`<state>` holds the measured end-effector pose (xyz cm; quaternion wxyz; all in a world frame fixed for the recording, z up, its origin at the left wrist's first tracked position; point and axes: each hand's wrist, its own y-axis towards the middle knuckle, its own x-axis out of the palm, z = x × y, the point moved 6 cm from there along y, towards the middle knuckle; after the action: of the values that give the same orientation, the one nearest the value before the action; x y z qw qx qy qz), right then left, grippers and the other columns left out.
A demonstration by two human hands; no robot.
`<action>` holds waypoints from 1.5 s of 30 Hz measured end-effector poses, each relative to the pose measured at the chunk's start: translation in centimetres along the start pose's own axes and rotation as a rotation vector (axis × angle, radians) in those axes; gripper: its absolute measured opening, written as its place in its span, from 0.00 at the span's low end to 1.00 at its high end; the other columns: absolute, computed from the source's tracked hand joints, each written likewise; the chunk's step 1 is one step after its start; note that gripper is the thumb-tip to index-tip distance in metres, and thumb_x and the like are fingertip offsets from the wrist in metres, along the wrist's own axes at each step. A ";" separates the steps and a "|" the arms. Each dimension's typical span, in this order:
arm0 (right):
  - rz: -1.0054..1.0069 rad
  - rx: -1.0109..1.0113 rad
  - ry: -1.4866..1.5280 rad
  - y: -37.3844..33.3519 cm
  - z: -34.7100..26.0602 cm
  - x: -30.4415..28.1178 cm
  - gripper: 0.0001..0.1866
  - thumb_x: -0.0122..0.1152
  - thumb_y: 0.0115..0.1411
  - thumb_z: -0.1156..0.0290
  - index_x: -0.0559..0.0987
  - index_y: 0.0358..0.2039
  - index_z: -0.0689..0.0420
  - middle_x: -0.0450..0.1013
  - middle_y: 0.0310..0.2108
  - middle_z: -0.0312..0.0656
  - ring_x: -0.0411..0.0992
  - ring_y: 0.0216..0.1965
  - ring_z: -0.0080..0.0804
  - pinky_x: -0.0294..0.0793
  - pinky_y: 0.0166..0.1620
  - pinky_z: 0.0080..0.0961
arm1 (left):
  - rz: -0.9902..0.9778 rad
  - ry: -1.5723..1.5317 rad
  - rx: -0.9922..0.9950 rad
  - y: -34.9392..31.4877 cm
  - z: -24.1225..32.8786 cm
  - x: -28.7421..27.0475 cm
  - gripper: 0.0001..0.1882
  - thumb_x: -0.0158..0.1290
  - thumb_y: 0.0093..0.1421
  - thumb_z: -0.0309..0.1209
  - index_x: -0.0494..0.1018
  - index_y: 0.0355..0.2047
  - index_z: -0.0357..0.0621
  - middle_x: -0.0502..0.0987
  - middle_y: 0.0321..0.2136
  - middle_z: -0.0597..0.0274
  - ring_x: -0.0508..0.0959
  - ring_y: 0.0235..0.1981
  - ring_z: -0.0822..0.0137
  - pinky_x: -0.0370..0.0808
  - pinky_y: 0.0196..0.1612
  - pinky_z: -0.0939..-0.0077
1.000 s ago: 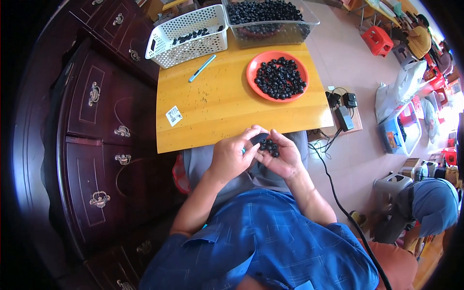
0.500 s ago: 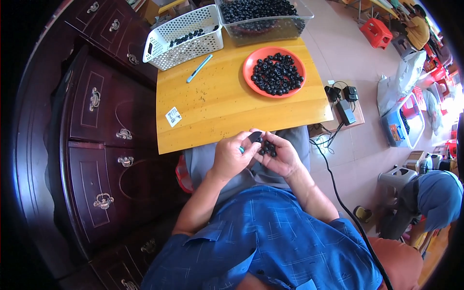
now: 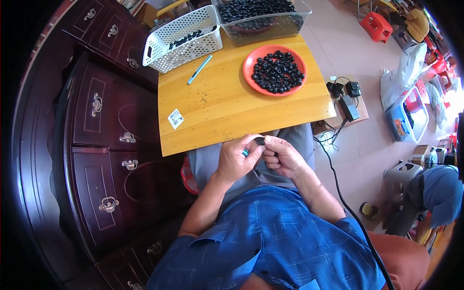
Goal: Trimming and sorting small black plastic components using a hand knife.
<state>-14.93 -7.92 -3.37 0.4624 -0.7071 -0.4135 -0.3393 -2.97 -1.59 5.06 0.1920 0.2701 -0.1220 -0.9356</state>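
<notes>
My left hand (image 3: 235, 158) is closed around a small teal tool (image 3: 245, 152); only a bit of its handle shows between the fingers. My right hand (image 3: 287, 159) has its fingers curled in, with small black beads partly hidden in the grip. Where the fingertips of both hands meet, a dark rounded piece (image 3: 260, 141) shows; whether it is a bead or part of the tool is unclear. Both hands are over my lap, just off the near table edge. Beyond them, an orange-red plate (image 3: 248, 83) holds many black beads with holes (image 3: 278, 72).
On the wooden table (image 3: 217, 116) lie a teal pen-shaped cutter (image 3: 199, 70), a white label (image 3: 175, 118) and dark crumbs. A white perforated basket (image 3: 193, 54) and a clear bin (image 3: 263, 33) hold black beads. Dark drawers stand left; cables (image 3: 333, 140) and another person (image 3: 437, 198) are right.
My right hand has closed from an open palm of black beads, and its fingertips have come up to the left hand's. The view has shifted slightly.
</notes>
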 end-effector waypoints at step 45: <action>0.102 -0.088 0.079 0.3 1.2 -0.9 0.05 0.58 0.72 0.66 0.75 0.38 0.51 0.64 0.23 0.27 0.57 0.19 0.14 0.55 0.20 0.12 | -0.135 0.332 0.123 0.1 -1.3 0.6 0.25 0.66 0.61 0.52 0.76 0.26 0.41 0.79 0.20 0.56 0.81 0.26 0.52 0.75 0.31 0.60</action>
<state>-14.97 -7.07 -4.67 0.4636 -0.7328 -0.3430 -0.3611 -2.68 -2.06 3.70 0.1295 0.4396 -0.1271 -0.8797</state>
